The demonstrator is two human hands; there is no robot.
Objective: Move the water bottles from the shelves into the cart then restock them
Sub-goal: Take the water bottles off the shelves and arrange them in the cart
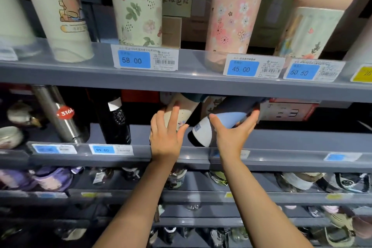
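two bottles lean tilted on the second shelf, their tops tucked under the upper shelf's front edge; bare shelf lies to their right. the left hand lays nearly straight fingers on the cream floral bottle. the right hand, fingers spread wide, cups the blue-and-white bottle. a steel flask and a black bottle stand further left.

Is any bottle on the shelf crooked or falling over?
Yes. On the second shelf, two bottles lean sideways instead of standing: a cream bottle under the left hand and a blue and white bottle held by the right hand. The steel bottle beside them tilts too.
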